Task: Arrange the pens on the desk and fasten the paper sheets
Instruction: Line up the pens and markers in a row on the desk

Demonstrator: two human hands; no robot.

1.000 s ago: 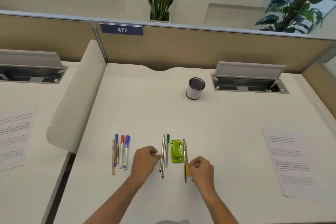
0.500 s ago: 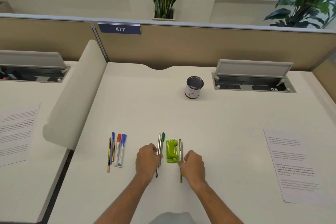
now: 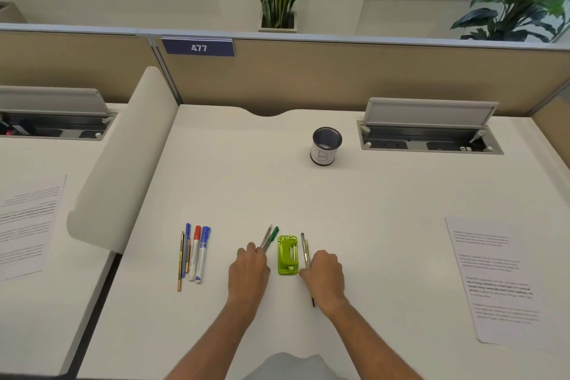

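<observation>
Left hand (image 3: pixel 249 271) is curled over a bunch of pens (image 3: pixel 269 236), green-capped one included, tips fanning out past the knuckles. Right hand (image 3: pixel 324 273) closes on two thin pens (image 3: pixel 304 248). Green stapler (image 3: pixel 287 254) sits between them; paper sheets (image 3: pixel 493 281) lie well right.

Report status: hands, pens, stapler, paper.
Left hand on pens, right hand on pens. Green stapler between, untouched. Paper sheets unfastened.

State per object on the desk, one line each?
pen cup: upright, empty
green stapler: flat, closed
marker group: lying side by side
left hand: closed on pens
right hand: closed on pens
paper sheets: flat, unfastened
cable hatch: open
</observation>
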